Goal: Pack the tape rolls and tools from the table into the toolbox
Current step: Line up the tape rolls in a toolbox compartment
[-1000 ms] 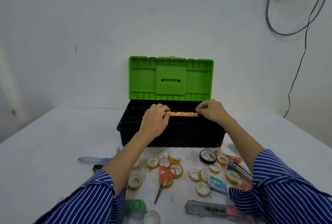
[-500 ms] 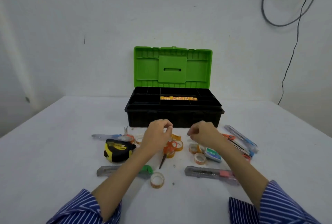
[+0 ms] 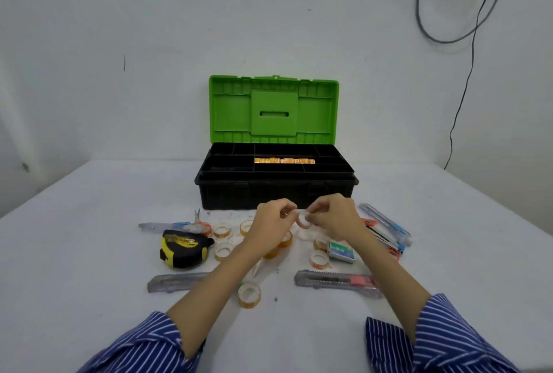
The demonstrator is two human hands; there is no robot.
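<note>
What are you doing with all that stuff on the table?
A person is packing things into an open toolbox with a green lid. Both hands are raised just in front of it: the right hand pinches a small clear tape roll, and the left hand has its fingers curled right beside it. One row of tape rolls already sits in the top tray. More rolls, a yellow tape measure and utility knives wait on the table.

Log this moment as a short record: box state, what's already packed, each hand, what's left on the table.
toolbox: open, green lid upright
packed: row of tape rolls in a tray compartment
right hand: pinches a clear tape roll
left hand: fingers curled at the same roll
on table: tape measure, utility knife, staple box, loose rolls
</note>
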